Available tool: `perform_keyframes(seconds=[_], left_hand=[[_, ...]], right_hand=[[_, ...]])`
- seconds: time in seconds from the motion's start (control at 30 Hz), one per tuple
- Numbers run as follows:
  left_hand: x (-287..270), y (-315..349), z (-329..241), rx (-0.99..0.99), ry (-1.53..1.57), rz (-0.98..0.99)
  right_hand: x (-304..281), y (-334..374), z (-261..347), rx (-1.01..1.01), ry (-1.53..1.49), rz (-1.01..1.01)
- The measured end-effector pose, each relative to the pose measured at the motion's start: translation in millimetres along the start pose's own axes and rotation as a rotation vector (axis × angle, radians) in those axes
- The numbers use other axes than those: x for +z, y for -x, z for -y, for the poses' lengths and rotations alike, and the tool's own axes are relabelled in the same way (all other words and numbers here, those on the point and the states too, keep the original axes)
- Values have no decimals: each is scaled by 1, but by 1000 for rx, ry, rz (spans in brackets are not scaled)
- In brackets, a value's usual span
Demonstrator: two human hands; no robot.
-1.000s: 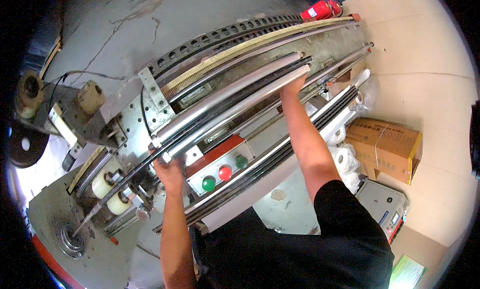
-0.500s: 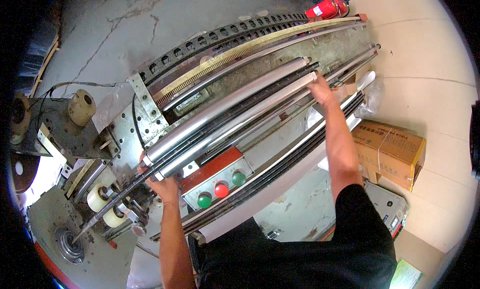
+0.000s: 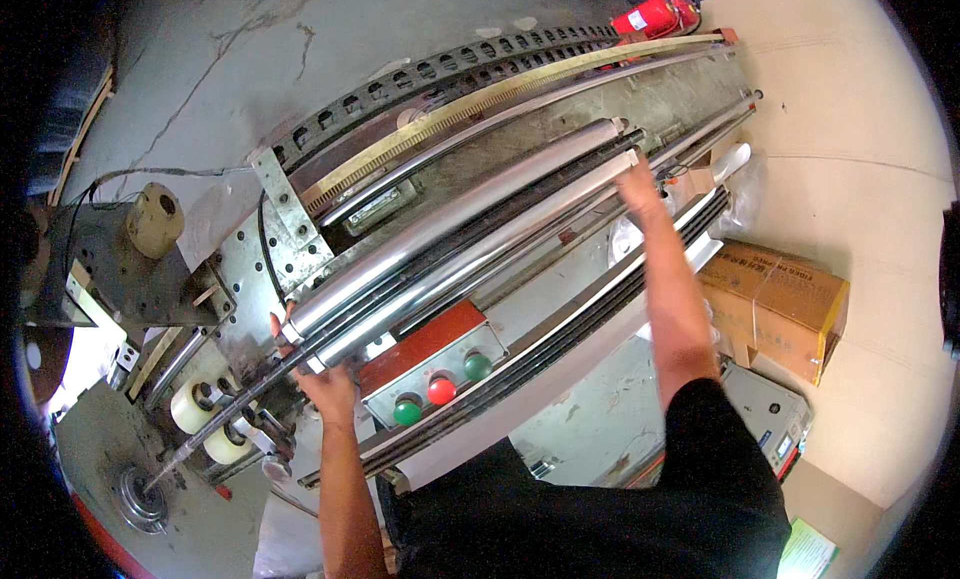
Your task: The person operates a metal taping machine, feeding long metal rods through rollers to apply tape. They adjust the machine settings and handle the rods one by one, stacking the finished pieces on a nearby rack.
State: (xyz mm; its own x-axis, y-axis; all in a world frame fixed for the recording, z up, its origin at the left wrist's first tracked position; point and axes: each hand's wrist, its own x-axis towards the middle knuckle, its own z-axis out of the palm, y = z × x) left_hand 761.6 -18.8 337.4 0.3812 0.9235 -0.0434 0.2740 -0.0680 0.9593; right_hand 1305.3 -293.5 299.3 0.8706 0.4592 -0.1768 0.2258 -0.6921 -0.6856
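Two long silver rolls (image 3: 470, 219) lie side by side, slanting up to the right, with a dark shaft (image 3: 240, 397) running between them. At their lower left ends is my left hand (image 3: 325, 384), its fingers spread and reaching under the shaft. A fingertip shows beyond the farther roll's end, and the palm is beside the nearer roll's end. My right hand (image 3: 640, 191) is at the upper right end of the nearer roll (image 3: 500, 244), fingers closed about that end and partly blurred.
Close to me is a control box (image 3: 430, 364) with green and red buttons, beside a rail of black strips (image 3: 540, 364). White rollers (image 3: 228, 441) stand at the lower left. A toothed yellow rail (image 3: 480, 94) runs behind. Right: a cardboard box (image 3: 775, 304); far off, a fire extinguisher (image 3: 648, 17).
My left hand's fingers have spread and loosened at the roll ends. The right hand has dropped slightly at the nearer roll's end. The rolls barely shift, and the view has moved a little.
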Motion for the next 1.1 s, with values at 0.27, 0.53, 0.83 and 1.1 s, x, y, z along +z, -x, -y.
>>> perform_keyframes(seconds=[0.27,0.53,0.83,1.1], left_hand=[[-18,22,112,159,-707,-163],[5,6,45,2,-198,-157],[-2,1,1,22,14,37],[0,15,97,-257,168,-321]], right_hand=[[-5,6,31,80,-30,86],[133,7,82,51,-1637,-712],[-38,-15,38,20,107,225],[10,12,13,106,-222,61]])
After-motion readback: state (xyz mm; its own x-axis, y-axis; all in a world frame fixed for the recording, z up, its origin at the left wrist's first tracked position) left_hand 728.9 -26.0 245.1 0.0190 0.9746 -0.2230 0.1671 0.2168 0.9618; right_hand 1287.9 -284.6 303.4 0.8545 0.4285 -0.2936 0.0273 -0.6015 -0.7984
